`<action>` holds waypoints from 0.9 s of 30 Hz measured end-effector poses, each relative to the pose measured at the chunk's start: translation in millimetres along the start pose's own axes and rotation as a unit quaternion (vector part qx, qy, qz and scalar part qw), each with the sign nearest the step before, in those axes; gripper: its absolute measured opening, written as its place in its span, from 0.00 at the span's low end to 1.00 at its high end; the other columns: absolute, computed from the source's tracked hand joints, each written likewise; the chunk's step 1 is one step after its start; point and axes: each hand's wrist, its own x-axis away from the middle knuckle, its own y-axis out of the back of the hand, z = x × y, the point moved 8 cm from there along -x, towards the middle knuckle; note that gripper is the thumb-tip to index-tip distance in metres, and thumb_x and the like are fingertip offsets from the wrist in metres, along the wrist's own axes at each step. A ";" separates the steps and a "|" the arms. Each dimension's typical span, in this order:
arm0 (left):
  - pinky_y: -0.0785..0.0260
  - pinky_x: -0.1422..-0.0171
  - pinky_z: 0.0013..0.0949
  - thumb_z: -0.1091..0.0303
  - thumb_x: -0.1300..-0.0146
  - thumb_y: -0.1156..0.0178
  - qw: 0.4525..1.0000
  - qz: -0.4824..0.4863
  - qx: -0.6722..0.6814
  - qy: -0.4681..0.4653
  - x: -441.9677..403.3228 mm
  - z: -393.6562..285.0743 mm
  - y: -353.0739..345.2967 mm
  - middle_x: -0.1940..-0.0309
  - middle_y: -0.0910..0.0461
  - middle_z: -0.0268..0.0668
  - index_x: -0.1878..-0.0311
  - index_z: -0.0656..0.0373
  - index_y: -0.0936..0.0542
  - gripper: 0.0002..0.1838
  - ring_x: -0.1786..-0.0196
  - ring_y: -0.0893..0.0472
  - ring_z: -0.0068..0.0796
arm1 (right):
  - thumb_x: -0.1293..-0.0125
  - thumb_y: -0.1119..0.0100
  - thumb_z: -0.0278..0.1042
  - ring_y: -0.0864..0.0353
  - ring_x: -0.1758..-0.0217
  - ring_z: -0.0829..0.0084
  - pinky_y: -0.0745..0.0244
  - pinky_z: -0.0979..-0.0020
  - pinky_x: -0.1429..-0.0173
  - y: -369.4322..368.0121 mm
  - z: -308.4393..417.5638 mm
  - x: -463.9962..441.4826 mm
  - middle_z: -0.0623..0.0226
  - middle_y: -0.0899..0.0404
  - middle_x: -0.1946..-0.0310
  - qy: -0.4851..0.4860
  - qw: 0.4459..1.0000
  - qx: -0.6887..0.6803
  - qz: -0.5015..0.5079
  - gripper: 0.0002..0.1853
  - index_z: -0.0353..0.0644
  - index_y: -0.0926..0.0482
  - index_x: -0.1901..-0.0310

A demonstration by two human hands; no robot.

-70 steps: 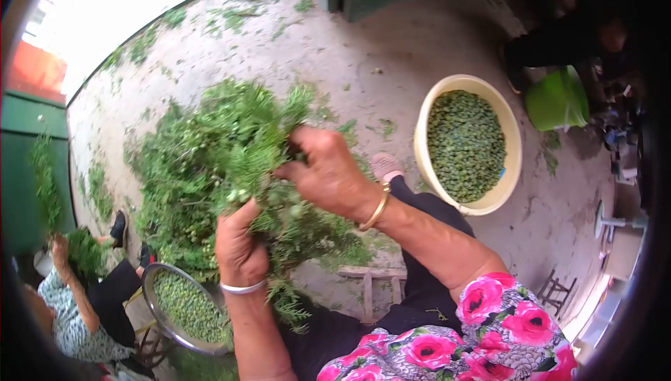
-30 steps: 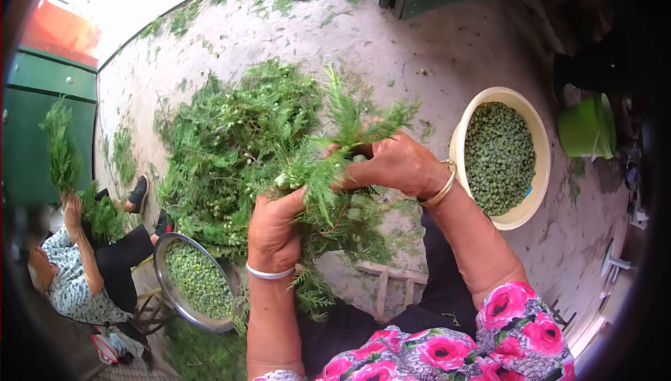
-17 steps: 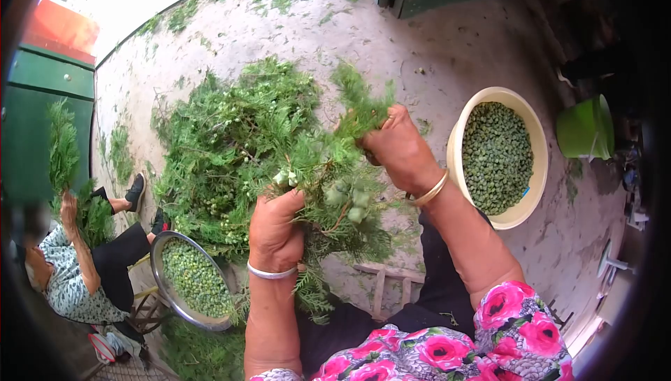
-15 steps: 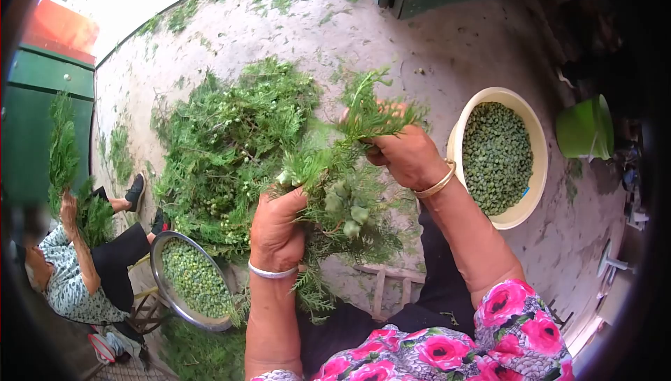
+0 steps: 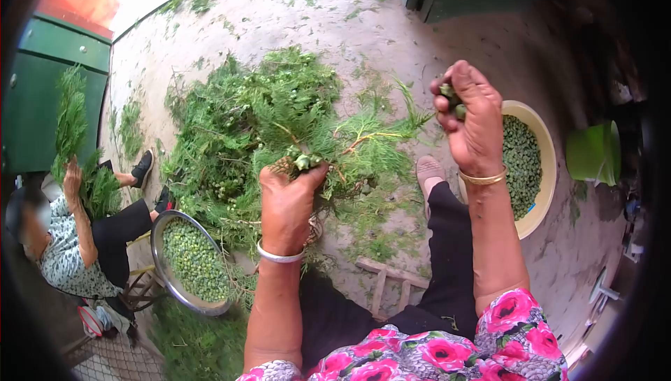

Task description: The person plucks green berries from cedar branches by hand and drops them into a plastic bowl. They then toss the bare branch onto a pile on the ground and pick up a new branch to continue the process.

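My left hand (image 5: 288,206) is closed round a leafy evergreen branch (image 5: 377,136); a pale green cone cluster (image 5: 305,161) shows by its thumb. Fingers curled, my right hand (image 5: 479,129) holds a few small green cones (image 5: 458,110). It is raised at the left side of a cream tub (image 5: 547,185), whose heap of similar green cones (image 5: 523,157) is partly hidden by my hand and wrist. Beyond my left hand, a large pile of cut evergreen branches (image 5: 237,119) lies on the ground.
At left a seated person (image 5: 73,255) holds an upright evergreen sprig (image 5: 70,115). Near them is a metal basin (image 5: 159,269) of green cones. A low wooden frame (image 5: 381,286) lies between my legs. A green bucket (image 5: 590,154) stands beyond the tub.
My right hand has left the branch and moved right and up towards the tub, with green cones now visible in its fingers. My left hand still grips the branch.
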 end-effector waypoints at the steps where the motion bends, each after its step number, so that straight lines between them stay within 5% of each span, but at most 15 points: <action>1: 0.31 0.61 0.28 0.80 0.48 0.38 0.999 0.017 -0.025 -0.019 0.4 -2.9 -4.0 0.70 0.18 0.35 0.68 0.67 0.19 0.04 0.69 0.22 0.24 | 0.36 0.37 0.44 0.31 0.78 0.86 0.44 0.85 0.82 -10.6 11.9 6.2 0.71 0.25 0.75 0.064 0.996 0.027 0.061 0.14 0.40 0.25 0.65; 7: 0.32 0.66 0.28 0.78 0.46 0.39 0.997 0.050 -0.047 -0.029 1.0 0.3 -18.9 0.75 0.19 0.32 0.68 0.67 0.18 0.04 0.73 0.25 0.19 | 0.45 0.31 0.28 0.24 0.76 0.79 0.31 0.77 0.74 -73.0 1.4 60.1 0.68 0.20 0.76 0.194 0.921 0.249 0.226 0.08 0.39 0.18 0.64; 9: 0.30 0.67 0.24 0.79 0.47 0.38 0.996 0.081 0.003 0.025 3.9 5.1 -25.2 0.70 0.19 0.31 0.65 0.66 0.19 0.05 0.71 0.23 0.17 | 0.51 0.28 0.28 0.24 0.72 0.77 0.30 0.75 0.68 -82.6 -18.4 69.2 0.67 0.21 0.72 0.318 0.826 0.381 0.269 0.15 0.37 0.18 0.61; 10: 0.30 0.67 0.24 0.79 0.47 0.38 0.996 0.084 0.006 0.025 2.9 8.2 -26.6 0.70 0.19 0.31 0.65 0.66 0.19 0.05 0.71 0.23 0.17 | 0.51 0.28 0.28 0.24 0.72 0.77 0.30 0.75 0.68 -80.8 -22.4 68.5 0.67 0.21 0.72 0.317 0.824 0.385 0.268 0.15 0.37 0.18 0.61; 12: 0.32 0.69 0.23 0.79 0.46 0.39 0.993 0.106 -0.038 -0.016 0.5 14.1 -28.7 0.72 0.20 0.29 0.66 0.65 0.19 0.04 0.71 0.25 0.14 | 0.52 0.32 0.25 0.21 0.68 0.59 0.27 0.65 0.65 -81.5 -32.6 67.9 0.55 0.21 0.72 0.293 0.820 0.398 0.289 0.14 0.35 0.20 0.62; 20: 0.34 0.68 0.21 0.77 0.41 0.41 0.982 0.131 -0.135 -0.036 7.7 0.4 -34.0 0.74 0.21 0.28 0.66 0.65 0.19 0.03 0.71 0.27 0.13 | 0.50 0.35 0.26 0.20 0.70 0.56 0.27 0.63 0.66 -78.5 -45.4 57.8 0.54 0.21 0.72 0.243 0.839 0.420 0.245 0.10 0.33 0.22 0.65; 27: 0.34 0.68 0.22 0.74 0.39 0.42 0.995 0.094 -0.022 0.011 4.1 16.6 -27.3 0.74 0.21 0.27 0.66 0.65 0.18 0.05 0.71 0.26 0.13 | 0.48 0.38 0.25 0.20 0.68 0.52 0.26 0.61 0.64 -82.2 -47.3 58.8 0.49 0.22 0.71 0.269 0.826 0.434 0.239 0.10 0.31 0.23 0.65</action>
